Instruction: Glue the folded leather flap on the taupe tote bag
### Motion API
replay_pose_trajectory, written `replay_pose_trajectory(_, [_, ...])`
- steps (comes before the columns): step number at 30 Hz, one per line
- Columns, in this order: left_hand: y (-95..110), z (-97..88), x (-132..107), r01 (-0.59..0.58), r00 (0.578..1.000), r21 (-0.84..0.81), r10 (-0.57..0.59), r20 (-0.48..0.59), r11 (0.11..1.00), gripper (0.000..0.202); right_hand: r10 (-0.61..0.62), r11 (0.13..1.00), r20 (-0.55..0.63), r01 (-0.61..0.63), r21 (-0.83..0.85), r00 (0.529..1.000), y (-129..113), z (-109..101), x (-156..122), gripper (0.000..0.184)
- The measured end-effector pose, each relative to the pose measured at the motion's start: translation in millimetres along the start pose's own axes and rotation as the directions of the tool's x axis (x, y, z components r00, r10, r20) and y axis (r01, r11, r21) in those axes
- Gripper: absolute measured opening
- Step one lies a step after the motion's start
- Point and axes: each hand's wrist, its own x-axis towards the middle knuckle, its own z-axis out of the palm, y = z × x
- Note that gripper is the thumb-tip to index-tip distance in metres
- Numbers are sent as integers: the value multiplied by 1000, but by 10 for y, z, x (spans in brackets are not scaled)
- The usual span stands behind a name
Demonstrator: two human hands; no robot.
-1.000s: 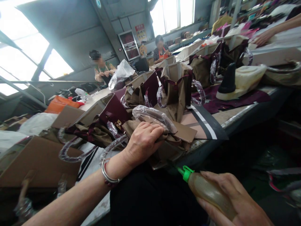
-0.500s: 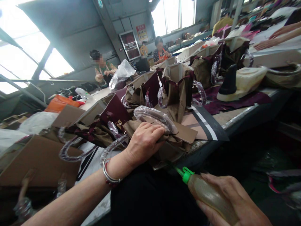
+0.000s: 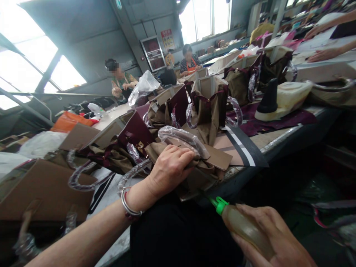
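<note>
My left hand [image 3: 171, 168] is closed on the folded edge of a brown handbag [image 3: 201, 178] at the table's front edge. A plastic-wrapped handle [image 3: 182, 139] arches just beyond my knuckles. In my right hand [image 3: 274, 235], lower right, is a squeeze bottle [image 3: 244, 226] with a green nozzle cap and a murky, brownish body. Its nozzle points up and left at the handbag's lower edge. The dark tip is hard to make out, so I cannot tell whether it touches the bag.
Several brown and maroon handbags [image 3: 210, 100] with wrapped handles stand on the table. A stained plastic container [image 3: 292, 96] with a black brush-like piece lies right on maroon material [image 3: 283, 118]. Two people [image 3: 121, 81] sit at the far side; a co-worker's hands [image 3: 324, 53] are at upper right.
Both my hands keep nearly the same places, holding the handbag and the squeeze bottle. The co-worker's hands at upper right have moved apart.
</note>
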Motion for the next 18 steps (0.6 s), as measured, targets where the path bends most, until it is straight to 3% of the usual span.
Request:
replay_pose_trajectory(9, [0, 6, -6, 11, 1000, -15, -11, 20, 1000, 7, 65, 993, 69, -58, -106, 995, 252, 85, 6, 35])
replay_pose_trajectory(18, [-16, 8, -6, 7, 1000, -5, -7, 8, 1000, 8, 16, 1000, 21, -16, 19, 1000, -168, -48, 87, 30])
